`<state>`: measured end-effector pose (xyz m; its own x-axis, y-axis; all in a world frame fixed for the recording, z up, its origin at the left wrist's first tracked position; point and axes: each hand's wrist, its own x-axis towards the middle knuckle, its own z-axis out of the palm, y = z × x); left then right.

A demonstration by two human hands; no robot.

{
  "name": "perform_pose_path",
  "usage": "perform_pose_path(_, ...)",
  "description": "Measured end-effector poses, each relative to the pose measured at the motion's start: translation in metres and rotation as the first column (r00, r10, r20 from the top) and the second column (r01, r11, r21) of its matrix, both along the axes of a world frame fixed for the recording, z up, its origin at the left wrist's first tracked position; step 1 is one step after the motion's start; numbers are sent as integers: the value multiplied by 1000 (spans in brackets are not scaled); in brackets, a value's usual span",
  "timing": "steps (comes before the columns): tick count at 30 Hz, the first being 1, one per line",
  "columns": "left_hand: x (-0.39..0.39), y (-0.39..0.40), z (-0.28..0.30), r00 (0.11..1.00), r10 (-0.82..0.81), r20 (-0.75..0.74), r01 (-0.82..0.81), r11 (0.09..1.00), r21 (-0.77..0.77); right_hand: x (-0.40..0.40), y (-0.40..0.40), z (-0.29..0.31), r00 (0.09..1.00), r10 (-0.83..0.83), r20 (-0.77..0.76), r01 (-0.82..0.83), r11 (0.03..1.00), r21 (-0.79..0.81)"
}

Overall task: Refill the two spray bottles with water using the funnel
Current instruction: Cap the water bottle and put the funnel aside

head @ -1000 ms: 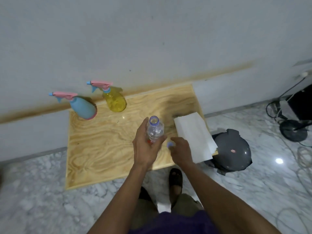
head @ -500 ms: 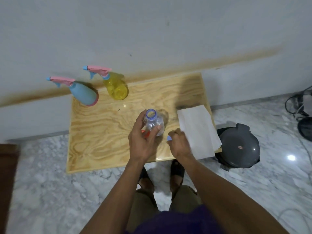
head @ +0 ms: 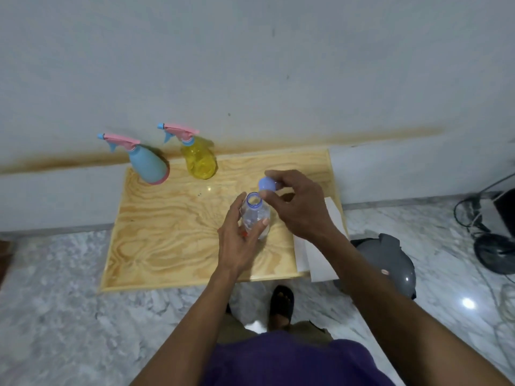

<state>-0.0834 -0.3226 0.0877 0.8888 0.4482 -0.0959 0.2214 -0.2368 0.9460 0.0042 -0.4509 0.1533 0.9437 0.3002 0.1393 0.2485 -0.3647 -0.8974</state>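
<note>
Bottle (head: 255, 215) of clear plastic stands open above the wooden desk (head: 172, 235), and the left hand (head: 239, 240) grips it around the body with curled fingers. The right hand (head: 298, 201) pinches the blue cap (head: 267, 184) between thumb and fingers, just beside the bottle mouth and a little above it. At the far edge of the desk, against the wall, stand two sprayers with pink heads: a blue one (head: 149, 164) on the left and a yellow one (head: 199, 160) near it. White paper (head: 317, 257) lies at the right edge of the desk, partly under the right arm. A grey bin (head: 390, 263) is on the floor beside the desk.
</note>
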Motion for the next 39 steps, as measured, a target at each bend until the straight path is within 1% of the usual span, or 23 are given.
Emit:
perform_pose_path(2,-1,-2,-1,1000,6,6,-6,1000,-19,1,6,0,995,92,48,-90,995,-41)
perform_pose_path(6,-1,-5,2,999,44,5,-43,997,-57,2,8,-10,980,197,30,-193,977,-90)
perform_pose_path(8,0,-4,1,999,44,19,-43,997,-69,1,9,-13,977,210,19,-208,974,-91)
perform_pose_path(13,-1,-3,-4,999,26,33,-25,999,-42,-1,10,-16,972,228,53,-220,968,-118)
perform_pose_path(16,0,-3,-3,999,37,20,-36,998,-59,-3,11,-17,977,208,42,-203,973,-111)
perform_pose_path(19,0,-4,-1,1000,28,6,-27,997,-71,-2,13,-21,991,124,51,-119,988,-99)
perform_pose_path(24,-1,-3,-3,1000,27,4,-27,998,-56,-6,14,-23,989,145,17,-143,986,-86)
perform_pose_path(28,-1,-4,-2,999,31,7,-30,998,-55,-7,18,-23,997,68,46,-64,995,-72)
perform_pose_path(30,0,-5,-2,999,34,8,-33,998,-58,-6,21,-23,997,59,56,-55,996,-75)
perform_pose_path(32,1,-5,-3,999,39,11,-38,997,-60,-4,21,-21,990,122,69,-114,987,-115)
perform_pose_path(33,1,-5,-4,999,44,10,-43,997,-66,-2,20,-20,980,178,85,-163,973,-163)
perform_pose_path(36,1,-5,-4,998,59,-3,-59,994,-92,5,16,-17,931,346,118,-298,906,-301)
perform_pose_path(38,1,-5,-5,998,55,-10,-56,993,-102,8,15,-17,918,379,117,-326,889,-321)
perform_pose_path(39,1,-5,-6,999,49,-10,-49,995,-92,9,14,-18,927,357,117,-306,899,-315)
